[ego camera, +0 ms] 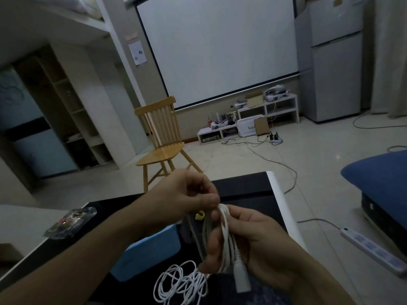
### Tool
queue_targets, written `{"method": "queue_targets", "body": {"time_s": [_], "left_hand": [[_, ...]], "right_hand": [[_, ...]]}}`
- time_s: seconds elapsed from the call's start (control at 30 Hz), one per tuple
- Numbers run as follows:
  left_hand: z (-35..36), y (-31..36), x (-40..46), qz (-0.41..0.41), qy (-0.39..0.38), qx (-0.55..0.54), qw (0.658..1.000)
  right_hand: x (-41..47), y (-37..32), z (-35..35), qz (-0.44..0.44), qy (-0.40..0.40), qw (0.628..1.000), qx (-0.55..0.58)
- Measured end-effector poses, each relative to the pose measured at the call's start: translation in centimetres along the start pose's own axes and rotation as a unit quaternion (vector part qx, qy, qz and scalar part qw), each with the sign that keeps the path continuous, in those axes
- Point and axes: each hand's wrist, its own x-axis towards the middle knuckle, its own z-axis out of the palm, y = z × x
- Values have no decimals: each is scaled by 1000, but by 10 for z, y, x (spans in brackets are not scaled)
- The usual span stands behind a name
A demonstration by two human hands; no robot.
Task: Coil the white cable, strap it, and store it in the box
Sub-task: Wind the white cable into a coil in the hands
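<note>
My right hand (248,241) grips a bundle of loops of the white cable (224,230), its plug end hanging below my palm. My left hand (189,194) pinches the top of the same loops between thumb and fingers. More loose white cable lies in a tangle on the dark table (242,188) below my hands. A small yellow strap (200,215) lies on the table just behind the loops. The light blue box (152,252) stands on the table under my left forearm, partly hidden by it.
A clear plastic packet (70,222) lies at the table's left. A wooden chair (161,137) stands beyond the table. A white power strip (372,249) lies on the floor at right, next to a blue cushion (378,172).
</note>
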Motion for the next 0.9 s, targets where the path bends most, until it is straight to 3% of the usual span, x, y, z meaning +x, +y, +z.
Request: {"method": "queue_targets", "body": {"time_s": [0.33,0.57,0.9], "left_hand": [[4,-11,5,-52,46,-78,995],[3,-21,4,-64,28,-150,986],[15,-38,1,-93,66,-207,972]], "right_hand": [[0,0,2,27,6,1000,1],[5,4,3,37,-29,999,-4],[10,11,5,-4,44,999,27]]}}
